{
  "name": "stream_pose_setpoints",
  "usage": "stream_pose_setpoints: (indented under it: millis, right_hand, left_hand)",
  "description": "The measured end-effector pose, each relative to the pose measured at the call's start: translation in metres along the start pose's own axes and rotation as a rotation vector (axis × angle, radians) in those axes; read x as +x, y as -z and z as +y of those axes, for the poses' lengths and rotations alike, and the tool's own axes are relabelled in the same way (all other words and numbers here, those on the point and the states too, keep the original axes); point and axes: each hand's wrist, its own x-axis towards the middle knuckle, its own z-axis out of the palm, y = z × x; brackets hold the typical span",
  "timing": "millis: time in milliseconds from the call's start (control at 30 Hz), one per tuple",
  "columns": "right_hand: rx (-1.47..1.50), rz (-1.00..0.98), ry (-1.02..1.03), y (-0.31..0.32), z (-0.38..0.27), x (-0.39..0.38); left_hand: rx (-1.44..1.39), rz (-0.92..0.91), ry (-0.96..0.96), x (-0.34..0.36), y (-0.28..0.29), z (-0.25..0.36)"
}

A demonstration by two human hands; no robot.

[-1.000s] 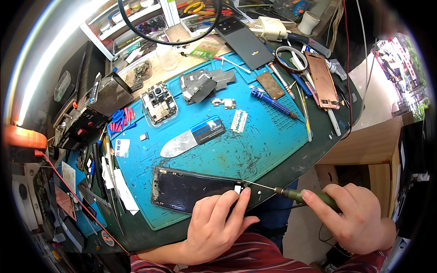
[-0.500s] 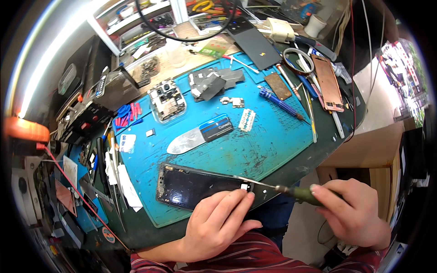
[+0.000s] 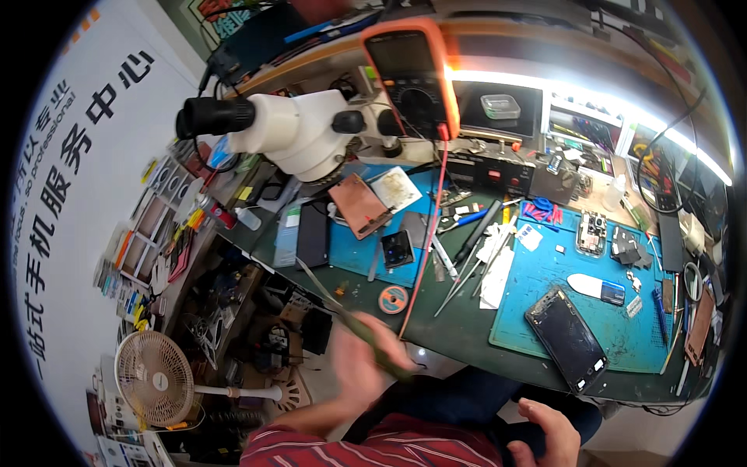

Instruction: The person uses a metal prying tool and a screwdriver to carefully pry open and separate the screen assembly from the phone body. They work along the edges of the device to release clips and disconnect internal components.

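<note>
My left hand (image 3: pixel 359 362), smeared by motion, is closed around the green handle of a pry tool (image 3: pixel 372 340) with a long thin metal blade. The blade points up and left, over the bench's front edge. My right hand (image 3: pixel 551 436) is low in front of the bench, its fingers apart and nothing in them. Beyond it a black phone screen assembly (image 3: pixel 566 336) lies at a slant on the blue mat (image 3: pixel 517 323), its lower end past the mat's edge. A silver-and-blue flat blade (image 3: pixel 596 289) is on the mat above the phone.
A white microscope (image 3: pixel 292 132) and an orange multimeter (image 3: pixel 412 78) stand at the back. A red cable (image 3: pixel 426 265) hangs across the bench. Left of it lie a copper-coloured phone panel (image 3: pixel 360 204) and a solder spool (image 3: pixel 393 299). A fan (image 3: pixel 156 377) stands lower left.
The view has swung left. The pry tool has passed from my right hand to my left. My left hand has come off the phone, and my right hand is now without the tool.
</note>
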Motion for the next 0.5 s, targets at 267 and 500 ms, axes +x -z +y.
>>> stream_pose_setpoints:
  millis: [267, 500]
  right_hand:
    - [-0.015, 0.067, -0.383, -0.002, 0.015, -0.056]
    - [-0.29, 0.239, -0.251, 0.023, 0.016, -0.077]
  left_hand:
    - [1.751, 0.338, -0.363, 0.126, 0.328, 0.048]
    - [1.627, 0.368, -0.125, 0.211, 0.399, 0.005]
